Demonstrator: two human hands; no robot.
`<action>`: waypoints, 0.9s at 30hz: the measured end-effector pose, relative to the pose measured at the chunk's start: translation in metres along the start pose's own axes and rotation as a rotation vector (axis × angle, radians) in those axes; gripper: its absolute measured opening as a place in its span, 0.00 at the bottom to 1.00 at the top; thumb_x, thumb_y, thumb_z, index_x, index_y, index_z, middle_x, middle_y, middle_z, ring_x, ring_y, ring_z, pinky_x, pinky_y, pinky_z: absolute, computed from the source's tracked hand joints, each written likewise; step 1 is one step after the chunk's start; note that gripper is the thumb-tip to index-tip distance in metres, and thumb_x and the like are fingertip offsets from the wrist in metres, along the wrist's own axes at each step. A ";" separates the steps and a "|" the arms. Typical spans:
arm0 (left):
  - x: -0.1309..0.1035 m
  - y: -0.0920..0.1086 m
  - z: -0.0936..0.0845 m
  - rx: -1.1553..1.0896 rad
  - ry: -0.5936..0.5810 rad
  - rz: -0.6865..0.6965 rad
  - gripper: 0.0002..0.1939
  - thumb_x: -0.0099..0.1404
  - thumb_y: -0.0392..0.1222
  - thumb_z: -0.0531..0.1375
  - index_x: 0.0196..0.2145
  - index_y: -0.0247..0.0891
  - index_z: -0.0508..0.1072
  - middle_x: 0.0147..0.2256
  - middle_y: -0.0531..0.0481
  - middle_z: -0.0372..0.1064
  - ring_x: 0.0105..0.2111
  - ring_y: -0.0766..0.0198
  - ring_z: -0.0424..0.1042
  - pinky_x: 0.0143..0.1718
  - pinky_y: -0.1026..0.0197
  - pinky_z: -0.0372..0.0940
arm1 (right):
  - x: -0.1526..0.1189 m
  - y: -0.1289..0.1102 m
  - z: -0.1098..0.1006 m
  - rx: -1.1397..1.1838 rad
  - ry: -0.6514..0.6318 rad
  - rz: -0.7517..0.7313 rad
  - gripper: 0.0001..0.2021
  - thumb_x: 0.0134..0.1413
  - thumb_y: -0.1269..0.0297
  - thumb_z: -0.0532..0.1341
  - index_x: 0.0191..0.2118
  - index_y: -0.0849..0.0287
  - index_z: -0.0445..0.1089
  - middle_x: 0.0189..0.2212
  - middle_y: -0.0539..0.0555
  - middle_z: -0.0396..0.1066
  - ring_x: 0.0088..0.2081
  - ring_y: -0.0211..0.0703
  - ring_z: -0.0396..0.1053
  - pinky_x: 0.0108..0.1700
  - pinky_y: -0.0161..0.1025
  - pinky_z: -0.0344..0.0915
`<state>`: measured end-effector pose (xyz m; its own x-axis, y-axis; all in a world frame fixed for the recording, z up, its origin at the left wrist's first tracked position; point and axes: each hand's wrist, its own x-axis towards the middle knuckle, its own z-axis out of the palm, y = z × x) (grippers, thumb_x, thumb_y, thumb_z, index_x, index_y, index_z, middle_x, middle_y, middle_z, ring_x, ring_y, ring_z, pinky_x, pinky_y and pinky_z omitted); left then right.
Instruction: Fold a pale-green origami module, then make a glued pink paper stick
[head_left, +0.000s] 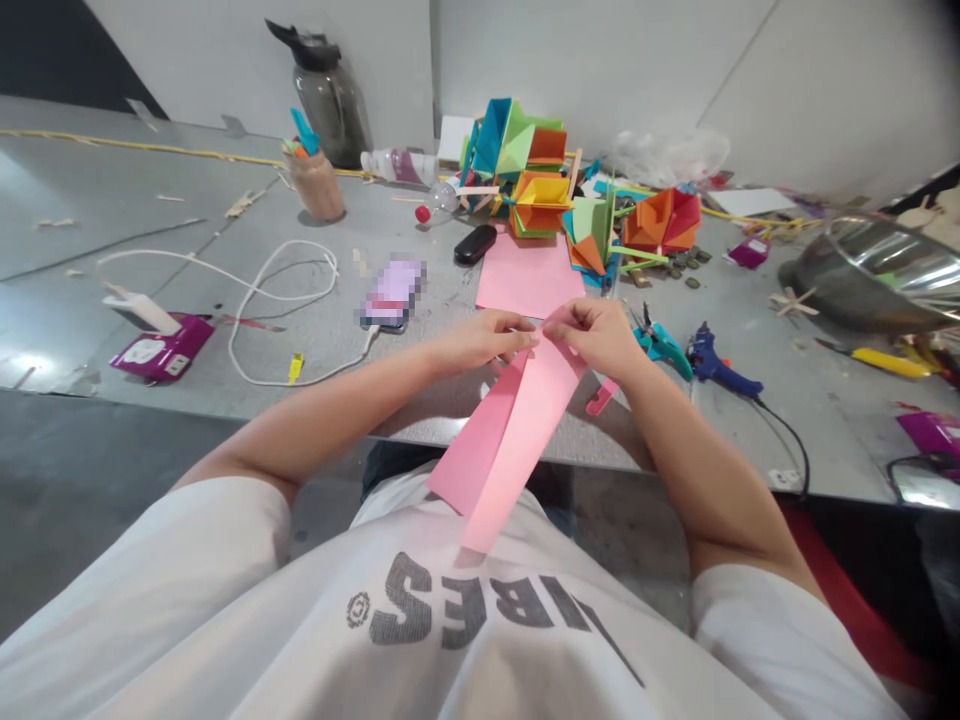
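A sheet of pink paper [517, 430], partly folded over lengthwise, slants from the table edge down toward my shirt. At its upper left edge, the fingers of my left hand [499, 338] are closed on it. My right hand [589, 335] pinches the upper right end between thumb and fingers. Just beyond both hands a second pink sheet [531, 275] lies flat on the table. A pink cutter or stick-like piece [601, 397] rests beside the folded paper, below my right hand. Several colourful folded-paper boxes [525, 150] are piled farther back.
On the right lie teal pliers [666, 347], a blue glue gun [720, 365] with its cord, and a metal bowl [870, 270]. A phone [394, 292] on a white cable [255, 320] is at left, near a cup [316, 185] and a large jug [330, 100]. A black case [475, 243] sits behind.
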<state>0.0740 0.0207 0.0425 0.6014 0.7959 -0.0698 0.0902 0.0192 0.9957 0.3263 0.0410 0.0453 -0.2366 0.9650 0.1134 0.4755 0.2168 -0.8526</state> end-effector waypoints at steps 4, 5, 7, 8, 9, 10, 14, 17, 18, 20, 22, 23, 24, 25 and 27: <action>0.002 -0.003 0.007 0.163 -0.047 0.020 0.12 0.64 0.47 0.70 0.39 0.35 0.81 0.30 0.55 0.69 0.28 0.68 0.66 0.29 0.63 0.58 | 0.001 0.001 0.004 -0.046 0.002 -0.035 0.21 0.51 0.42 0.79 0.31 0.55 0.79 0.25 0.50 0.72 0.31 0.42 0.62 0.35 0.43 0.57; 0.002 -0.005 0.008 0.191 -0.052 0.019 0.09 0.63 0.45 0.69 0.37 0.36 0.80 0.28 0.55 0.68 0.27 0.68 0.65 0.29 0.63 0.56 | 0.001 0.002 0.004 -0.038 -0.004 -0.036 0.22 0.50 0.40 0.79 0.31 0.55 0.79 0.26 0.51 0.73 0.31 0.43 0.63 0.35 0.44 0.58; 0.003 -0.008 0.009 0.241 -0.039 0.004 0.06 0.62 0.42 0.67 0.32 0.37 0.78 0.27 0.55 0.66 0.26 0.67 0.65 0.28 0.62 0.54 | 0.003 0.004 0.004 -0.023 -0.004 -0.043 0.25 0.52 0.36 0.77 0.31 0.55 0.80 0.27 0.53 0.76 0.31 0.43 0.65 0.35 0.44 0.60; 0.004 -0.009 0.009 0.269 -0.028 -0.008 0.06 0.62 0.42 0.66 0.30 0.38 0.77 0.26 0.55 0.65 0.26 0.67 0.64 0.28 0.62 0.54 | 0.004 0.005 0.004 -0.022 0.000 -0.044 0.27 0.52 0.33 0.76 0.31 0.56 0.80 0.28 0.53 0.77 0.31 0.43 0.65 0.35 0.43 0.60; 0.004 -0.010 0.009 0.291 -0.015 -0.018 0.07 0.62 0.42 0.66 0.29 0.38 0.76 0.25 0.55 0.65 0.25 0.66 0.64 0.28 0.62 0.53 | 0.005 0.006 0.003 -0.025 0.006 -0.040 0.29 0.53 0.31 0.74 0.31 0.56 0.80 0.27 0.53 0.76 0.30 0.43 0.65 0.34 0.43 0.59; 0.004 -0.012 0.008 0.300 -0.004 -0.025 0.07 0.62 0.42 0.66 0.29 0.38 0.77 0.25 0.54 0.66 0.25 0.66 0.65 0.28 0.62 0.53 | 0.006 0.008 0.002 -0.030 0.012 -0.030 0.30 0.53 0.29 0.73 0.30 0.56 0.80 0.26 0.53 0.75 0.30 0.43 0.64 0.33 0.43 0.58; 0.007 -0.017 0.006 0.217 0.025 -0.046 0.07 0.61 0.42 0.68 0.35 0.37 0.83 0.29 0.51 0.75 0.29 0.62 0.74 0.29 0.62 0.61 | 0.009 0.012 0.002 -0.020 0.035 -0.005 0.28 0.51 0.31 0.74 0.28 0.56 0.79 0.26 0.53 0.75 0.29 0.43 0.64 0.34 0.43 0.59; 0.008 -0.019 0.005 0.170 0.038 -0.068 0.09 0.60 0.42 0.70 0.38 0.36 0.84 0.29 0.50 0.77 0.29 0.61 0.76 0.29 0.62 0.64 | 0.011 0.015 0.003 0.009 0.038 -0.006 0.26 0.50 0.34 0.74 0.29 0.56 0.80 0.28 0.54 0.77 0.31 0.44 0.67 0.35 0.43 0.63; 0.008 -0.019 0.005 0.162 0.042 -0.079 0.09 0.60 0.41 0.71 0.38 0.36 0.84 0.28 0.50 0.77 0.28 0.61 0.75 0.28 0.63 0.64 | 0.012 0.016 0.003 0.019 0.039 0.001 0.26 0.49 0.34 0.74 0.29 0.56 0.80 0.28 0.54 0.77 0.31 0.44 0.67 0.35 0.43 0.63; 0.009 -0.019 0.005 0.142 0.042 -0.096 0.09 0.60 0.41 0.71 0.39 0.36 0.84 0.27 0.51 0.77 0.26 0.63 0.74 0.27 0.64 0.63 | 0.013 0.018 0.004 0.038 0.039 0.021 0.26 0.47 0.34 0.75 0.29 0.56 0.80 0.27 0.54 0.77 0.32 0.44 0.67 0.35 0.43 0.63; 0.009 -0.018 0.006 0.110 0.049 -0.102 0.10 0.60 0.40 0.71 0.40 0.35 0.84 0.28 0.52 0.77 0.26 0.65 0.73 0.27 0.65 0.63 | 0.014 0.019 0.004 0.050 0.040 0.038 0.25 0.45 0.36 0.75 0.29 0.56 0.80 0.27 0.53 0.77 0.31 0.44 0.67 0.35 0.42 0.63; 0.009 -0.018 0.006 0.097 0.055 -0.103 0.10 0.60 0.39 0.71 0.40 0.35 0.84 0.28 0.52 0.78 0.26 0.65 0.74 0.28 0.65 0.63 | 0.015 0.019 0.004 0.052 0.040 0.041 0.24 0.45 0.36 0.75 0.29 0.56 0.80 0.26 0.53 0.76 0.31 0.43 0.66 0.35 0.42 0.63; 0.009 -0.018 0.006 0.093 0.063 -0.104 0.10 0.60 0.39 0.71 0.40 0.35 0.84 0.28 0.52 0.78 0.26 0.65 0.74 0.27 0.65 0.63 | 0.015 0.020 0.004 0.052 0.041 0.043 0.24 0.45 0.37 0.75 0.29 0.56 0.80 0.26 0.52 0.76 0.31 0.43 0.66 0.35 0.42 0.63; 0.009 -0.018 0.006 0.096 0.069 -0.104 0.10 0.60 0.39 0.71 0.40 0.35 0.84 0.28 0.52 0.78 0.25 0.65 0.73 0.27 0.66 0.63 | 0.015 0.019 0.004 0.054 0.041 0.044 0.23 0.45 0.38 0.75 0.29 0.56 0.80 0.26 0.52 0.76 0.30 0.43 0.66 0.35 0.42 0.63; 0.009 -0.019 0.005 0.114 0.070 -0.101 0.10 0.60 0.40 0.71 0.40 0.35 0.83 0.27 0.53 0.76 0.24 0.65 0.73 0.26 0.66 0.61 | 0.015 0.019 0.003 0.057 0.042 0.045 0.22 0.45 0.39 0.74 0.29 0.56 0.81 0.26 0.52 0.77 0.30 0.43 0.66 0.35 0.43 0.63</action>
<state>0.0818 0.0240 0.0227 0.5280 0.8339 -0.1608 0.2395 0.0354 0.9702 0.3290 0.0592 0.0294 -0.1795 0.9792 0.0950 0.4354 0.1656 -0.8849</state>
